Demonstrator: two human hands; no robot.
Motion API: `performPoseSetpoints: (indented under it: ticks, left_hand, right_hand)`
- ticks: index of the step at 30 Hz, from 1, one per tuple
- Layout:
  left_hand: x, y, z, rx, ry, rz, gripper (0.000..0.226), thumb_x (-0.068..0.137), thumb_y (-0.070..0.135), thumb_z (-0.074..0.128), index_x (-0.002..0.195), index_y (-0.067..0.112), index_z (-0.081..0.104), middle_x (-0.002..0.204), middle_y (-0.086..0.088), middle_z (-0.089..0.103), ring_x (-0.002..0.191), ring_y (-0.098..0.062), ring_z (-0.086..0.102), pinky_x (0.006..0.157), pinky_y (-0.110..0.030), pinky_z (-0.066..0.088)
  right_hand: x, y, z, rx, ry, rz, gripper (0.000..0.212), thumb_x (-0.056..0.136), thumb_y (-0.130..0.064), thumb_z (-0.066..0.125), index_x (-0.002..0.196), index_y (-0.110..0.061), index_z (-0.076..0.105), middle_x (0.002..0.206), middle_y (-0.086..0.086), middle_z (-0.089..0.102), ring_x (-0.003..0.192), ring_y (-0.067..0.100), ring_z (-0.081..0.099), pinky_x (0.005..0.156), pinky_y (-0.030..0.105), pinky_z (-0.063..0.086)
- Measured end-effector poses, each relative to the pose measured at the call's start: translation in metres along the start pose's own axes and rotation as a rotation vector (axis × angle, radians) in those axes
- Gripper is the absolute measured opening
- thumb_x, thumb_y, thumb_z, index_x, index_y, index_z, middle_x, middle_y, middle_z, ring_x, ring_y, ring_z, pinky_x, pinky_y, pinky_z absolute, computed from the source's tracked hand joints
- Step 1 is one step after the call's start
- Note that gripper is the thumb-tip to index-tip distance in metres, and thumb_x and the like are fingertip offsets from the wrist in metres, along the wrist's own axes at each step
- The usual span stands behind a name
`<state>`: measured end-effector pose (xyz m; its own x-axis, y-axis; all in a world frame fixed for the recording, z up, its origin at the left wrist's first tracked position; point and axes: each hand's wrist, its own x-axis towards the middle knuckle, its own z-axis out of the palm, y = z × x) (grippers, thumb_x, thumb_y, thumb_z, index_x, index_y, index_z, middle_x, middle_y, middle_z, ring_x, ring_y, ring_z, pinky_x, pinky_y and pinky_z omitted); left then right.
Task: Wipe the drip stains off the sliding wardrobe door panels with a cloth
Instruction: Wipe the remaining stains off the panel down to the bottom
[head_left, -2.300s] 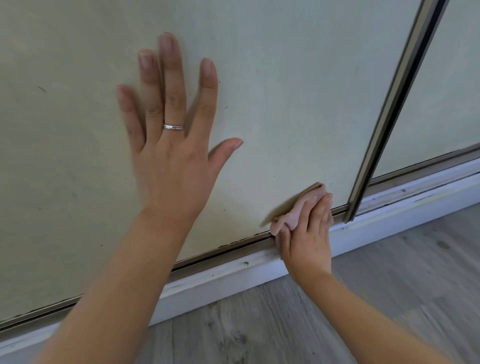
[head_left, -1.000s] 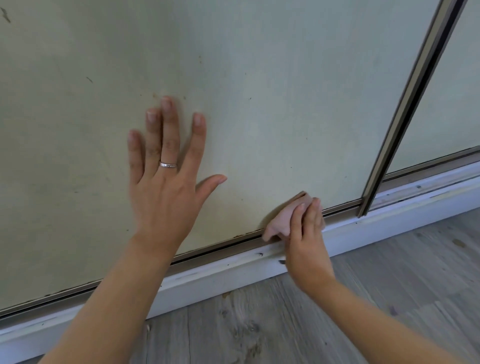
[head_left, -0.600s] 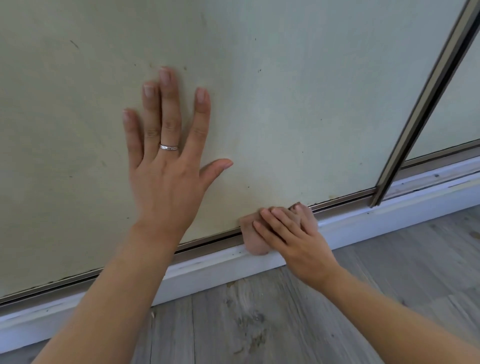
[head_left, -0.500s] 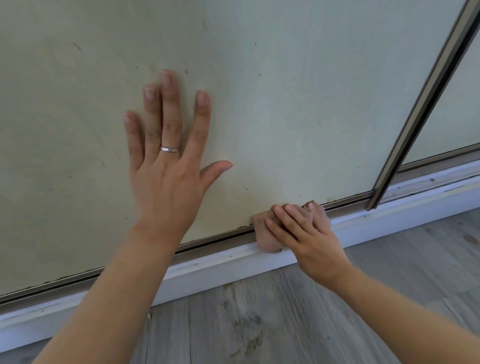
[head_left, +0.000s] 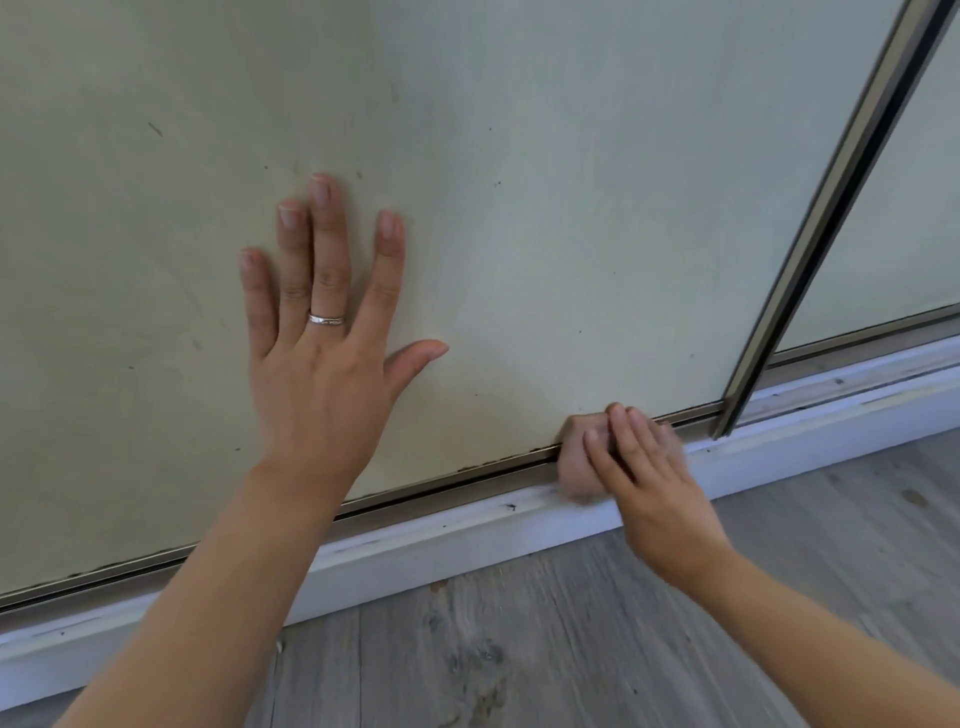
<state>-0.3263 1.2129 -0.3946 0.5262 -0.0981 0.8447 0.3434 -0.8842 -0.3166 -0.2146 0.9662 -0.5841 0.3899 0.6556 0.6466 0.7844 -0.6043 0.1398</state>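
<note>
**Cloth at the door's bottom rail**

The left hand (head_left: 324, 358) lies flat on the door (head_left: 545, 218), fingers straight and spread, thumb out to the side, with a ring (head_left: 326, 319) on one finger. Nothing is held in it.

Off to its right and lower down, the right hand (head_left: 649, 483) presses a pinkish cloth (head_left: 579, 465) against the rail (head_left: 457, 480) along the door's bottom edge. The fingers lie over the cloth nearly straight, tips pointing up toward the panel; the cloth bulges out to the left of them and laps down onto the white track (head_left: 415, 545) below (this hand and the cloth are blurred, so how far the thumb wraps under cannot be told).

The two hands are well apart, the left one higher on the panel.

Small dark specks dot the door around and above both hands, and dark grime sits along the rail between them. To the right of the right hand, a metal frame (head_left: 831, 208) rises at a slant, with a second panel (head_left: 904, 208) beyond it. Under both forearms runs a grey wood-grain floor (head_left: 519, 649).
</note>
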Motion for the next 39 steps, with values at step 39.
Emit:
performPoseSetpoints:
  ticks: [39]
  left_hand:
    - [0.001,0.002,-0.005,-0.073,-0.032,-0.008,0.081,0.087,0.055,0.052,0.147,0.010,0.020,0.144,-0.035,0.024,0.134,-0.040,0.008,0.115,-0.039,-0.005]
  right_hand:
    - [-0.004,0.008,0.008,0.032,0.035,-0.029,0.077,0.076,0.004,0.024,0.151,-0.012,0.012,0.162,0.009,-0.007,0.149,0.024,-0.005,0.113,0.050,0.015]
